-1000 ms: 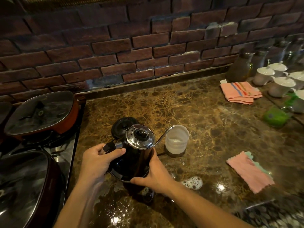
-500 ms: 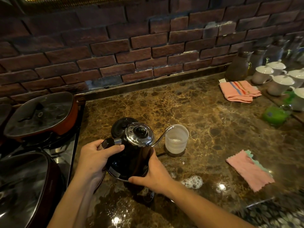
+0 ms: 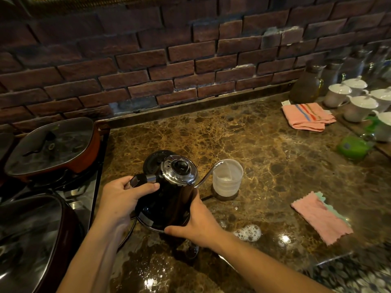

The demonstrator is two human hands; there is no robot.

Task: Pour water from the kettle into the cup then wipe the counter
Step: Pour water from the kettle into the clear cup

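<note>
Fingers (image 3: 148, 187) of the left hand (image 3: 122, 199) wrap the handle of the glossy black gooseneck kettle (image 3: 171, 195); the right hand (image 3: 196, 223) cups its base, spout over the translucent plastic cup (image 3: 227, 178). Likely heavy, slick: keep both holds.

A single wide-angle view comes from the person's head, looking forward and steeply down onto the marble counter (image 3: 275, 166). It sits close above the work: both forearms enter from the bottom edge, with the left hand (image 3: 124, 197) and right hand (image 3: 198, 220) low in the centre of the frame. The view faces the brick wall (image 3: 148, 60), which fills the upper part and bows with the lens. The stove (image 3: 84, 195) lies at the left edge, and white lidded cups (image 3: 359, 106) sit at the far right. There is no second view to share any part of the scene.
</note>
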